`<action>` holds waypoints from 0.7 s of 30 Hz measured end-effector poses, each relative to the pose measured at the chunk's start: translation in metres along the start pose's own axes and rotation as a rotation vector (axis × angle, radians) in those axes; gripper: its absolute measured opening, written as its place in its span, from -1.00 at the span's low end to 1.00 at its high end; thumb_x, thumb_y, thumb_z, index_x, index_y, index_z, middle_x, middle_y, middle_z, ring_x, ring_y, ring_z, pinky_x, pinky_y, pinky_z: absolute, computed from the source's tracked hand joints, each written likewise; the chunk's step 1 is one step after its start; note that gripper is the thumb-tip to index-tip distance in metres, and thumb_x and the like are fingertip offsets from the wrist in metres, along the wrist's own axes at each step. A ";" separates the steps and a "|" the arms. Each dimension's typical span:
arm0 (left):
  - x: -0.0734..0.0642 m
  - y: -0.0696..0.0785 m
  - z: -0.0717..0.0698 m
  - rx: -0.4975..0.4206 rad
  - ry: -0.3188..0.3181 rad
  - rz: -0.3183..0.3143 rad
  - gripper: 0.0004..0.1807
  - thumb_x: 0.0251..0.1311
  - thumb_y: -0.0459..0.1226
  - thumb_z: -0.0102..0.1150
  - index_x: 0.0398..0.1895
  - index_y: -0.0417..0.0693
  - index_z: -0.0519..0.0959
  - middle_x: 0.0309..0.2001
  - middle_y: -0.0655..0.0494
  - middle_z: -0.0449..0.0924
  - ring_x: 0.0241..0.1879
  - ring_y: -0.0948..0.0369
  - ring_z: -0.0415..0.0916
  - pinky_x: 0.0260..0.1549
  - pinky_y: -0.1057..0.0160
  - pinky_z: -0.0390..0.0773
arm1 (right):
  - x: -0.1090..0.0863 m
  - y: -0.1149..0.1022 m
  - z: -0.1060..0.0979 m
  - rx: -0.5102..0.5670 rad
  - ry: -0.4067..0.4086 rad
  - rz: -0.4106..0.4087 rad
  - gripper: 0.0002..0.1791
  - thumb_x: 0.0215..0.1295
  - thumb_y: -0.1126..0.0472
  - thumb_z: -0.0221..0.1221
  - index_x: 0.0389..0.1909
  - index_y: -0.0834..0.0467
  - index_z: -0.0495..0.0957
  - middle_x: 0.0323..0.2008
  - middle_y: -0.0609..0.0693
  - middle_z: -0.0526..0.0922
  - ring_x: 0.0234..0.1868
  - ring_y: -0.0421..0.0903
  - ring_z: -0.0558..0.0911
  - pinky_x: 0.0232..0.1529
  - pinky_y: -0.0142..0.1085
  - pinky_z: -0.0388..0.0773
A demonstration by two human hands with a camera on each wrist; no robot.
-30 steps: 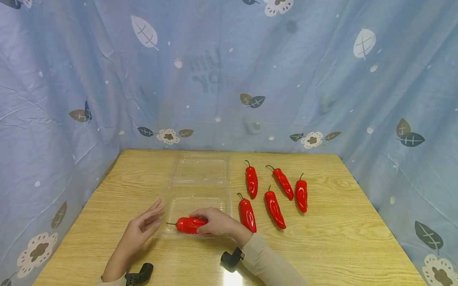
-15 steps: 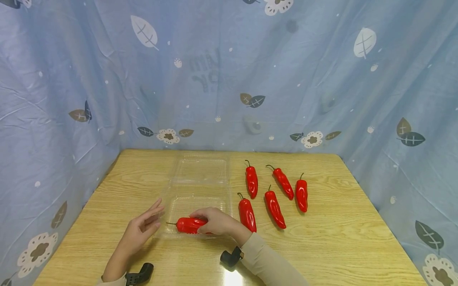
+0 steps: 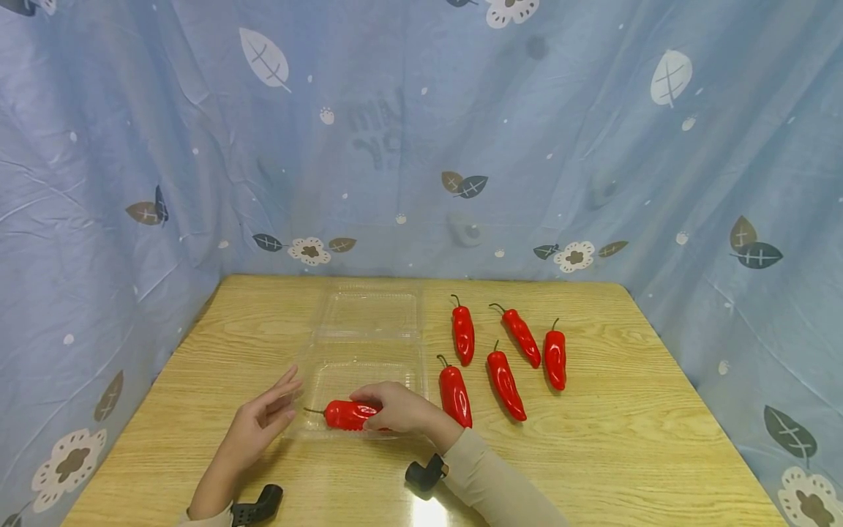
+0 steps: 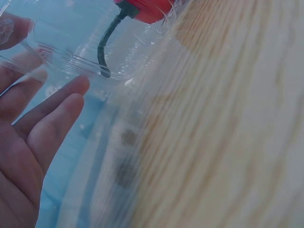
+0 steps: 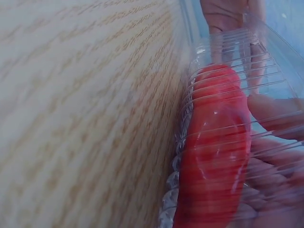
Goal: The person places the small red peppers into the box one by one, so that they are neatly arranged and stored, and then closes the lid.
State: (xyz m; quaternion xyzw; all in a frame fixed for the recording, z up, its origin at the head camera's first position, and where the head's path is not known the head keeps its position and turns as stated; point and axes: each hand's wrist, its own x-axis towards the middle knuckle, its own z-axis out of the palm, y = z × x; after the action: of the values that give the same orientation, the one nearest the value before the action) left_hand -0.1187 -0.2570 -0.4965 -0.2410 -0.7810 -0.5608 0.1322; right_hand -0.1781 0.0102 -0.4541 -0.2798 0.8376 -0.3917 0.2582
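A clear plastic clamshell container [image 3: 365,375] lies spread open on the table, its lid [image 3: 372,315] folded away towards the back. Lengthwise along the front wall of its base lies a glossy red chili pepper [image 3: 344,415], stem to the left. My right hand [image 3: 400,408] grips the pepper's right part from above, covering its tip. In the right wrist view the pepper [image 5: 216,137] shows through the ribbed wall. My left hand [image 3: 260,419] is at the container's left edge, fingers loosely extended and holding nothing; in the left wrist view some fingers overlap the clear wall near the green stem [image 4: 102,50].
Several more red peppers lie right of the container, the closest pepper [image 3: 455,397] just behind my right forearm. The wooden table [image 3: 626,439] ends at the back against a blue patterned curtain [image 3: 408,146]. Black wrist cameras sit on both wrists.
The pepper's stem has shifted very slightly to the left. Both hands otherwise stay where they were.
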 end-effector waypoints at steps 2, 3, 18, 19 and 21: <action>0.000 0.000 0.000 -0.002 0.000 0.001 -0.57 0.18 -0.63 0.03 0.16 -0.57 0.34 0.43 -0.11 0.14 0.18 0.42 0.42 0.10 0.57 0.44 | 0.000 0.000 0.000 -0.003 0.003 -0.005 -0.46 0.09 0.36 0.28 0.16 0.08 0.53 0.12 -0.09 0.59 0.16 -0.17 0.50 0.26 -0.24 0.43; 0.000 -0.001 0.000 -0.003 0.000 0.003 -0.56 0.18 -0.63 0.03 0.16 -0.57 0.34 0.43 -0.11 0.14 0.18 0.42 0.42 0.10 0.57 0.44 | 0.000 0.000 0.000 -0.005 0.005 -0.007 -0.46 0.09 0.36 0.28 0.16 0.08 0.53 0.12 -0.09 0.59 0.16 -0.16 0.50 0.26 -0.25 0.43; -0.001 -0.003 -0.001 0.001 -0.006 0.003 -0.56 0.19 -0.63 0.02 0.17 -0.56 0.34 0.44 -0.10 0.13 0.18 0.41 0.41 0.11 0.58 0.43 | 0.000 0.001 0.000 0.071 0.056 -0.047 -0.39 0.16 0.25 0.29 0.27 0.15 0.39 0.22 0.01 0.51 0.24 -0.02 0.48 0.25 -0.20 0.47; -0.001 -0.003 -0.001 0.001 -0.006 0.006 -0.56 0.18 -0.63 0.02 0.17 -0.56 0.34 0.44 -0.11 0.13 0.18 0.41 0.41 0.11 0.57 0.43 | 0.000 0.001 0.000 0.077 0.062 -0.048 -0.39 0.17 0.24 0.28 0.28 0.15 0.39 0.23 0.00 0.50 0.25 -0.01 0.47 0.26 -0.18 0.46; 0.000 -0.003 -0.001 -0.002 -0.007 0.011 -0.56 0.18 -0.64 0.02 0.17 -0.56 0.34 0.43 -0.12 0.13 0.19 0.40 0.41 0.11 0.57 0.43 | 0.000 0.001 -0.001 0.076 0.078 -0.053 -0.39 0.18 0.23 0.28 0.28 0.15 0.38 0.24 -0.01 0.49 0.26 0.00 0.46 0.27 -0.16 0.45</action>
State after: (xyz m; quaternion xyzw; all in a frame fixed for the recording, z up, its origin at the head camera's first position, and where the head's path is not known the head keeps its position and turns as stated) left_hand -0.1201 -0.2587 -0.4985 -0.2476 -0.7795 -0.5601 0.1321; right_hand -0.1792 0.0111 -0.4546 -0.2765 0.8239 -0.4404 0.2254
